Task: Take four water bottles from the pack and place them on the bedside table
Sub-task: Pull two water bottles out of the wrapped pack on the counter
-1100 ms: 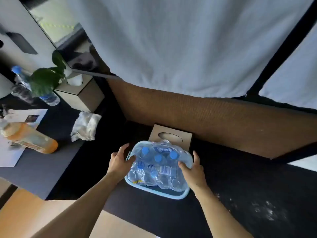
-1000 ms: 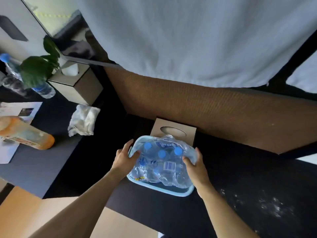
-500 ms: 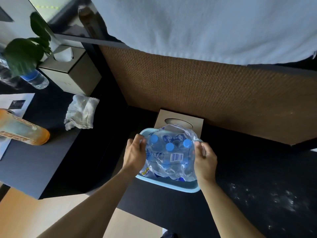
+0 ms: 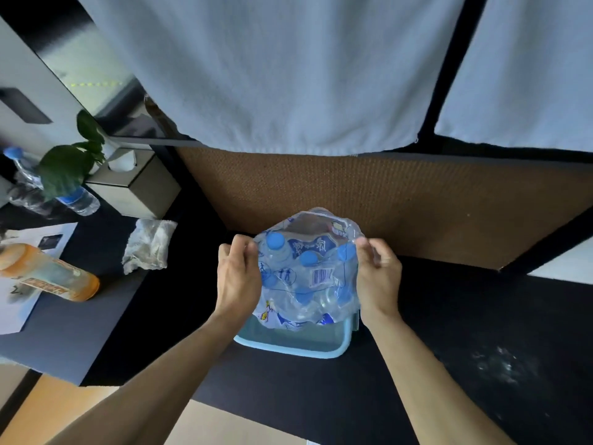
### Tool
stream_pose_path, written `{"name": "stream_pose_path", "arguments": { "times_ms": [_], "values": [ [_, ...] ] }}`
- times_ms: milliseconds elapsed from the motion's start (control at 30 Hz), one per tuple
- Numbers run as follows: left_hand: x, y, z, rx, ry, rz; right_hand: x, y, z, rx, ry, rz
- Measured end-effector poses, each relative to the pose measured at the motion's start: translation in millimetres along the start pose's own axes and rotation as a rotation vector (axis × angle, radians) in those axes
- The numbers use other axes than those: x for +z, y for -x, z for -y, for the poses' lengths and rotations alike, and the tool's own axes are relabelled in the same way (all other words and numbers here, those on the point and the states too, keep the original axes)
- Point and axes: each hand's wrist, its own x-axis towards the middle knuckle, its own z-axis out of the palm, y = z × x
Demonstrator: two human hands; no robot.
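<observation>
Both hands reach forward on bare forearms — left [image 4: 239, 279], right [image 4: 378, 277] — fingers pinched closed, palms facing inward.

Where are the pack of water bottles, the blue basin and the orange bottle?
Pack of water bottles [image 4: 308, 277], head view, on the wrap near the barcode.
Blue basin [image 4: 295, 343], head view, on its near wall.
Orange bottle [image 4: 51, 277], head view, on its body.

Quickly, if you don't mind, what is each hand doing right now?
Left hand: closed, pinching the plastic wrap of the water bottle pack on its left side.
Right hand: closed, pinching the same wrap on the right side.
</observation>
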Motion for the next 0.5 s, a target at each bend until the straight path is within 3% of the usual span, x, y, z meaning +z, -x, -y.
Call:
{"name": "stream_pose_path", "arguments": {
  "times_ms": [233,500],
  "values": [
    [31.7,38.6,-103.3,0.089,0.052,-0.037,-108.9,-12.1,52.2,-0.061,-0.066,-0.051],
    [142.2,111.2,-158.8,0.058,0.136,-0.004,-248.2,-28.1,34.3,-0.086,0.027,-0.194]
  ]
}}
